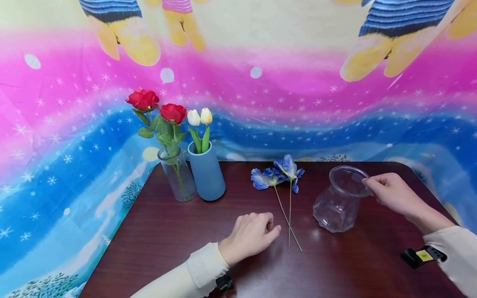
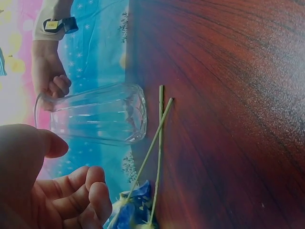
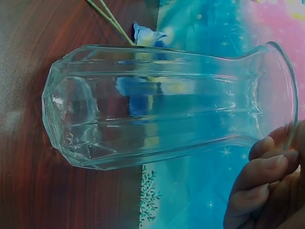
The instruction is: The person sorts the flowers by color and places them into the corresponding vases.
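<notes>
My right hand [image 1: 391,192] pinches the flared rim of a clear glass vase [image 1: 337,209] between thumb and fingers. In the right wrist view, the faceted glass vase [image 3: 157,107] shows nothing inside it, only things seen through its wall. Whether its base touches the table I cannot tell. Two blue artificial flowers [image 1: 287,167] lie on the table left of the vase, their thin stems [image 1: 290,219] crossing toward me. Just left of those stems is my left hand [image 1: 249,236], its fingers loosely curled. Nothing is in that left hand [image 2: 66,191].
Further back on the left, a clear vase [image 1: 177,178] holds red roses [image 1: 143,99]. Beside it a blue vase [image 1: 206,176] holds white tulips [image 1: 199,116]. The dark wooden table [image 1: 156,244] ends at a printed cloth backdrop [image 1: 298,99].
</notes>
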`<state>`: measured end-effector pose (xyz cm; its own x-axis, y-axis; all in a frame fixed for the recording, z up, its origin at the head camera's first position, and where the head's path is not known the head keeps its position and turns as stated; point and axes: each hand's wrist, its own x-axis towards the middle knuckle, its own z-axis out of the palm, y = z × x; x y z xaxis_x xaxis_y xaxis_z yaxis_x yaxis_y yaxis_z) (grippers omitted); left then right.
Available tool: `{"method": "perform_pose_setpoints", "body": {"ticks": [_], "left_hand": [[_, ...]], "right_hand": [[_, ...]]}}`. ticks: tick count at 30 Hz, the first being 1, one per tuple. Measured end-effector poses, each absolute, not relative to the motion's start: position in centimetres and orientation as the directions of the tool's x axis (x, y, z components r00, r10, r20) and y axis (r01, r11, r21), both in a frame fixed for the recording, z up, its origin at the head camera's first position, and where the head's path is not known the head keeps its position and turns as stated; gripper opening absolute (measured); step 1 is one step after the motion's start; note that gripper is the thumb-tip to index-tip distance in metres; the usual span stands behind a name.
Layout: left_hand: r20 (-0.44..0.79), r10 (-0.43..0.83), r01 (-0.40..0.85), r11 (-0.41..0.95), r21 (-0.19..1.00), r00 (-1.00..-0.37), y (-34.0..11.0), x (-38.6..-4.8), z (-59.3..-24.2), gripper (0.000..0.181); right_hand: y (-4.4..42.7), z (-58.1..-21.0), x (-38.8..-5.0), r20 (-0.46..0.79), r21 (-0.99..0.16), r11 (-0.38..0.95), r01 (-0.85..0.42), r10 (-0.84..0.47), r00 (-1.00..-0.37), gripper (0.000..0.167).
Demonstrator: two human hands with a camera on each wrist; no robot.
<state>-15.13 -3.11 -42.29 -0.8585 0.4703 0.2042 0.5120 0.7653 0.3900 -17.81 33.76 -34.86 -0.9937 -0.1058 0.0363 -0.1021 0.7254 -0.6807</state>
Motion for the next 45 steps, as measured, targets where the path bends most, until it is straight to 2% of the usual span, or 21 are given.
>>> {"method": "perform_pose_setpoints", "body": {"ticks": [15, 25, 31, 37, 41, 45], "left_hand": [[0.211, 0.432, 0.480, 0.758, 0.442, -0.877, -2.3, -16.4, -42.5, 0.033], [0.171, 0.360, 0.394, 0.759, 0.518, -0.917, 0.2, -18.4, -42.8, 0.031], [0.109, 0.334, 0.339, 0.777, 0.531, -0.936, 1.5, -19.8, -43.4, 0.030], [-0.011, 0.297, 0.239, 0.790, 0.565, -0.955, 2.3, -21.6, -44.4, 0.029], [-0.097, 0.277, 0.171, 0.793, 0.584, -0.956, 2.8, -22.3, -44.9, 0.029], [-0.135, 0.273, 0.140, 0.785, 0.603, -0.952, 3.3, -22.7, -45.2, 0.030]], "right_hand": [[33.1, -34.9, -18.0, 0.065, -0.636, 0.761, -0.128, -0.113, -0.992, 0.050], [33.3, -35.0, -18.1, 0.060, -0.637, 0.761, -0.123, -0.110, -0.992, 0.047], [33.4, -35.0, -18.1, 0.049, -0.641, 0.759, -0.118, -0.113, -0.992, 0.046], [33.4, -35.0, -18.1, 0.037, -0.637, 0.763, -0.109, -0.111, -0.993, 0.044], [33.4, -34.8, -18.2, 0.022, -0.631, 0.769, -0.101, -0.113, -0.993, 0.043], [33.5, -34.7, -18.1, 0.018, -0.628, 0.771, -0.101, -0.116, -0.993, 0.042]]}}
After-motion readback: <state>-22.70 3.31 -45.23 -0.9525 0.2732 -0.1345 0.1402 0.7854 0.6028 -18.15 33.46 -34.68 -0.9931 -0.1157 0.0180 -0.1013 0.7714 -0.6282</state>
